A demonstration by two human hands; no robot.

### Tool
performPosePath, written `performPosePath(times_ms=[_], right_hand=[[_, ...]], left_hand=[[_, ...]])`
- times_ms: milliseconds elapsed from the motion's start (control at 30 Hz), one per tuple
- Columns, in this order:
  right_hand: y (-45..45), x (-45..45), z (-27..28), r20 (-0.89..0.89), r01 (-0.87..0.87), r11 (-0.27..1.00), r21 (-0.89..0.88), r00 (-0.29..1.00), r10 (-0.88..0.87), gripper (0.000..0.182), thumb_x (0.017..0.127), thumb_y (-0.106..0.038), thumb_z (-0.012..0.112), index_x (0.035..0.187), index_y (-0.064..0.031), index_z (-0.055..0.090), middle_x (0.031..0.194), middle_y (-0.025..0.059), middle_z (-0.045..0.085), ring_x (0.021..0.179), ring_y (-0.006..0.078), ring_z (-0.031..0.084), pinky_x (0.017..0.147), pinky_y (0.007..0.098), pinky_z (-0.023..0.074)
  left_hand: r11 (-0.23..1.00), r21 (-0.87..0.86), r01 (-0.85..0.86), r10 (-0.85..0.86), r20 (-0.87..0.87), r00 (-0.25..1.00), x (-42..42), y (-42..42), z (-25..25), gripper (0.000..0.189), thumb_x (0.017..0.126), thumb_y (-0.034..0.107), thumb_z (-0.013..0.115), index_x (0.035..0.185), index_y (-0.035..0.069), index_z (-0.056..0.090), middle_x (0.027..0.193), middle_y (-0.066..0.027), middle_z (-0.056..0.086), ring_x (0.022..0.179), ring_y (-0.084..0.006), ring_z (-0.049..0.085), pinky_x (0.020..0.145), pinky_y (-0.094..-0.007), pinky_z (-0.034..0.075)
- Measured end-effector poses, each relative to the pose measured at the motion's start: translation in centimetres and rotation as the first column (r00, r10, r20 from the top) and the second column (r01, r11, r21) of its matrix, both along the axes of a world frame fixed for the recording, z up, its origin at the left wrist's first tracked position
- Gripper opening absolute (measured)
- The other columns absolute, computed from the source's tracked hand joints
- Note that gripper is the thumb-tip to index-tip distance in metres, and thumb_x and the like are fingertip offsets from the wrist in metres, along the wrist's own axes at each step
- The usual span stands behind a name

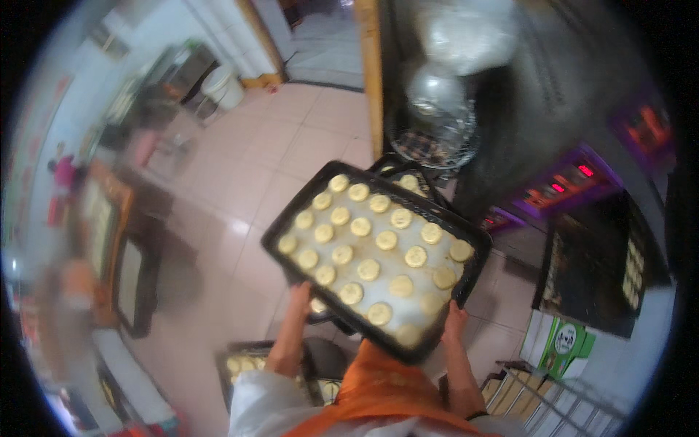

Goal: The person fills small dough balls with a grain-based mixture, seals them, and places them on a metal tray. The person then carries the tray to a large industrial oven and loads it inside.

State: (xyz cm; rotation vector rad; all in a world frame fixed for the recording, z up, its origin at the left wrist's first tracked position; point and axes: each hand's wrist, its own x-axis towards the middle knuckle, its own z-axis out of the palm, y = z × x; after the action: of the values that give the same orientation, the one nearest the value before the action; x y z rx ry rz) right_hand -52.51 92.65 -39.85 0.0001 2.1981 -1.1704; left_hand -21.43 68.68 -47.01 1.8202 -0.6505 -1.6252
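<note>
Both of my hands carry a black baking tray in front of my orange apron. Rows of pale, round, flat pastries lie spaced out on its light lining. My left hand grips the near left side of the rim. On the right, my right hand holds the tray near its right corner. The tray tilts across the view and hides part of another tray of pastries just beyond it. The fingers under the rim are hidden.
A dark oven front with lit red displays stands to the right. Below it are a dark tray, a green and white box and a metal rack. More pastry trays lie low at my left. A white bucket stands by the doorway.
</note>
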Motion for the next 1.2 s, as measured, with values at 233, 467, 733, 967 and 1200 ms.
performPosePath(times_ms=[233,467,733,967,1200], right_hand=[[10.5,-4.0,11.6,-0.011,0.001,0.999,-0.045,1.0,-0.001,0.036,0.08,-0.03,0.053,0.088,0.005,0.055,0.074,0.0107,0.057,0.066,0.0184,0.052,0.062,0.0347,0.0413],[26.8,-6.0,14.1,0.036,0.187,0.953,-0.237,0.982,-0.183,0.028,0.078,-0.028,0.057,0.073,-0.0008,0.058,0.059,-0.002,0.05,0.05,0.0085,0.043,0.046,0.0281,0.0356],[45.0,-5.9,13.6,0.173,0.547,0.78,-0.303,0.837,-0.52,0.027,0.079,-0.026,0.056,0.086,-0.0005,0.059,0.071,0.0033,0.056,0.059,0.0155,0.052,0.053,0.0303,0.0428],[54.5,-6.8,5.5,0.218,0.739,0.541,-0.401,0.65,-0.728,0.034,0.081,-0.027,0.054,0.097,0.0023,0.054,0.083,0.0069,0.056,0.07,0.0188,0.054,0.06,0.0321,0.0441],[56.5,-11.9,3.8,0.103,0.819,0.435,-0.374,0.503,-0.858,0.038,0.08,-0.03,0.054,0.092,0.0059,0.055,0.075,0.0095,0.056,0.062,0.0223,0.055,0.056,0.0343,0.0438]], left_hand=[[0.991,0.129,-0.019,0.049,-0.234,0.971,2.6,17.7,9.1,0.009,0.069,0.008,0.049,0.078,0.005,0.049,0.079,-0.0052,0.053,0.07,-0.0188,0.05,0.06,-0.032,0.041],[0.989,0.033,0.144,-0.126,-0.32,0.939,-0.3,30.6,16.4,0.016,0.064,0.01,0.05,0.078,0.002,0.054,0.076,-0.0077,0.056,0.069,-0.022,0.054,0.063,-0.0354,0.044],[0.893,-0.194,0.405,-0.443,-0.236,0.865,-14.2,37.0,22.9,0.012,0.066,0.009,0.054,0.077,0.005,0.051,0.069,-0.0025,0.051,0.058,-0.0124,0.048,0.051,-0.0236,0.038],[0.628,-0.241,0.74,-0.778,-0.169,0.605,-26.5,36.9,18.1,0.017,0.071,0.007,0.052,0.085,-0.003,0.053,0.077,-0.0088,0.057,0.065,-0.0172,0.057,0.057,-0.03,0.049],[0.236,-0.22,0.947,-0.961,0.094,0.261,-41.0,36.5,21.5,0.029,0.073,0.014,0.051,0.061,-0.012,0.054,0.052,-0.0144,0.055,0.043,-0.0198,0.056,0.039,-0.0279,0.044]])
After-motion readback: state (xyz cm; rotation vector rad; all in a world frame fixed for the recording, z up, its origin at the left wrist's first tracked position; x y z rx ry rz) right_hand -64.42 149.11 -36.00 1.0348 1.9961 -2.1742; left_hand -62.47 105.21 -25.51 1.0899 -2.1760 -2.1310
